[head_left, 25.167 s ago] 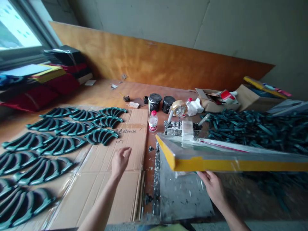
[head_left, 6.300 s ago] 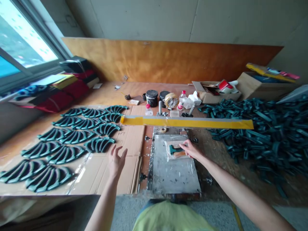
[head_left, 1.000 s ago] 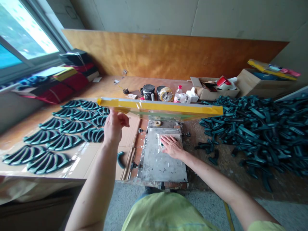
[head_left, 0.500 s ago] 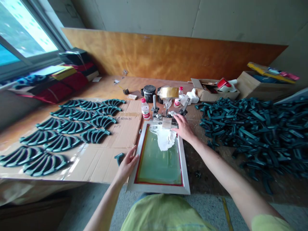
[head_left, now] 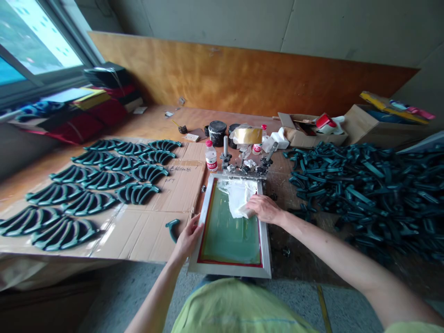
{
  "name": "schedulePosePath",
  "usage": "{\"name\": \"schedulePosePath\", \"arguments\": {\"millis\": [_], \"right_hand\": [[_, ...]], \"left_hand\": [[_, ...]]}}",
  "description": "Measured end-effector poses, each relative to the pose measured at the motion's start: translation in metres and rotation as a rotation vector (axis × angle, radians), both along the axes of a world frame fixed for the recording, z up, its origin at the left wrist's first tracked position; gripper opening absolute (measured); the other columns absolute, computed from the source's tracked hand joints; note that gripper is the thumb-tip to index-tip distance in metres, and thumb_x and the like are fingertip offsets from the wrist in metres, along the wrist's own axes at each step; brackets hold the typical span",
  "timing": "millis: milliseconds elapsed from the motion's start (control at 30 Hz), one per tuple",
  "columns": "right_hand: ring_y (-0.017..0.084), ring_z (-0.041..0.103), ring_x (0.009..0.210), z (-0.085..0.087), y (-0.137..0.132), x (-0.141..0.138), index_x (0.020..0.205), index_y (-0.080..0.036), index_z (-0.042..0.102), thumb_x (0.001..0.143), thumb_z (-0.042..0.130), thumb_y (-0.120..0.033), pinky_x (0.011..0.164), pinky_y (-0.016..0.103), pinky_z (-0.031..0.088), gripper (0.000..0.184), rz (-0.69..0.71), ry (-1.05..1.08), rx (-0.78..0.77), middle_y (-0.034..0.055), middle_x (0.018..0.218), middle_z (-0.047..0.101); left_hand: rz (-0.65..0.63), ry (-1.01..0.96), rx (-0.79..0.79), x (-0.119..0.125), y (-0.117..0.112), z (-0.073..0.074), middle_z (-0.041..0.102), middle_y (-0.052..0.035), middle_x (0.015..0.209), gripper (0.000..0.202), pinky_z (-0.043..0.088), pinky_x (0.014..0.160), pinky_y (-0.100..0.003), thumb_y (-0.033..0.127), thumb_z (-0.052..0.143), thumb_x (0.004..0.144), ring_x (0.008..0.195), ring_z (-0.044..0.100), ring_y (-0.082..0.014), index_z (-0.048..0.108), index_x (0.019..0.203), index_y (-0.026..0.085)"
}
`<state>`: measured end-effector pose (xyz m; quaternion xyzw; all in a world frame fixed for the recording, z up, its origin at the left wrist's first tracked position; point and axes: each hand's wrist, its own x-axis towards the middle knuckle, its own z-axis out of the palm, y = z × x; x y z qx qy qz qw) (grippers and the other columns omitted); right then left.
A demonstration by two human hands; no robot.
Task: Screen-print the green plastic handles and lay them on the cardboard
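The right hand (head_left: 265, 209) grips a partly hidden, probably pale flat scraper (head_left: 245, 212) in white paste (head_left: 236, 195) on the silver-framed green mesh screen (head_left: 225, 240) at the table's (head_left: 152, 124) front edge; the unclenched left hand (head_left: 189, 233) touches its left side. Spreading seems underway, calling for an even pull.

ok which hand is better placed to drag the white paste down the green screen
Probably the right hand: it seems to grip a pale block at the white paste. The left hand is at the left edge of the silver frame.

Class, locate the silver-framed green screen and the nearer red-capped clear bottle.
Green screen (head_left: 225, 233): head view, its bare green middle.
Nearer red-capped bottle (head_left: 211, 157): head view, its mid-body.
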<state>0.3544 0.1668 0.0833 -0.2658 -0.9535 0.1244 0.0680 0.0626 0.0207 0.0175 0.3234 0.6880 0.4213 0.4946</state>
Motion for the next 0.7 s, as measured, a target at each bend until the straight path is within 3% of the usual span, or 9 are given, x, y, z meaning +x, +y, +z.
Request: {"name": "schedulePosePath", "arguments": {"millis": [67,133,233,367,500,600,700], "right_hand": [[0.019,0.059,0.081,0.005,0.003,0.001,0.078,-0.021,0.067,0.071,0.056,0.0,0.075,0.029,0.044,0.024,0.009,-0.013,-0.026,0.0028,0.079,0.066],[0.02,0.058,0.079,0.004,0.007,-0.005,0.076,-0.021,0.067,0.075,0.059,-0.006,0.074,0.03,0.044,0.017,-0.072,0.008,-0.004,0.0027,0.076,0.065],[0.022,0.057,0.09,-0.009,-0.001,-0.015,0.085,-0.018,0.069,0.081,0.055,-0.006,0.082,0.034,0.045,0.02,-0.179,0.094,0.105,0.007,0.087,0.067],[0.024,0.057,0.094,-0.024,-0.025,-0.012,0.096,-0.017,0.07,0.082,0.051,-0.004,0.086,0.036,0.046,0.027,-0.123,0.133,0.137,0.0094,0.095,0.068],[0.022,0.061,0.091,-0.009,-0.01,-0.012,0.105,-0.022,0.069,0.084,0.064,-0.016,0.084,0.035,0.048,0.022,-0.166,0.198,0.044,0.0052,0.096,0.07],[0.021,0.063,0.096,0.008,0.027,-0.028,0.128,-0.029,0.059,0.082,0.071,-0.02,0.086,0.034,0.049,0.048,-0.354,0.244,0.028,0.0032,0.11,0.07],[0.022,0.064,0.095,0.019,0.06,-0.032,0.14,-0.032,0.048,0.082,0.071,-0.019,0.084,0.033,0.05,0.064,-0.487,0.204,0.065,0.0038,0.112,0.07]], "left_hand": [[-0.003,0.003,0.011,0.0,0.0,-0.001,0.07,-0.0041,0.076,0.08,0.049,0.06,-0.028,0.064,0.069,0.066,0.068,0.064,-0.0215,0.06,0.129,0.015],[-0.01,0.004,0.02,-0.001,-0.001,-0.001,0.07,-0.0038,0.075,0.078,0.049,0.059,-0.028,0.063,0.069,0.067,0.068,0.064,-0.0212,0.06,0.128,0.015],[-0.025,-0.003,0.031,-0.002,-0.002,0.001,0.07,-0.003,0.075,0.076,0.048,0.057,-0.027,0.063,0.068,0.069,0.066,0.064,-0.0201,0.06,0.128,0.017],[-0.043,-0.057,0.03,-0.003,-0.003,0.003,0.07,-0.0018,0.075,0.076,0.046,0.053,-0.025,0.061,0.068,0.071,0.062,0.063,-0.0179,0.056,0.131,0.017],[-0.058,-0.099,0.012,-0.005,0.0,0.005,0.071,-0.0026,0.078,0.077,0.048,0.055,-0.026,0.06,0.069,0.071,0.064,0.064,-0.0183,0.053,0.133,0.017],[-0.063,-0.123,0.004,-0.007,0.001,0.022,0.073,-0.0037,0.082,0.085,0.05,0.058,-0.028,0.061,0.072,0.067,0.068,0.067,-0.0211,0.049,0.138,0.02],[-0.09,-0.179,-0.002,-0.011,0.003,0.056,0.073,-0.0043,0.086,0.088,0.05,0.059,-0.029,0.063,0.072,0.067,0.072,0.068,-0.0227,0.048,0.14,0.021]]}}
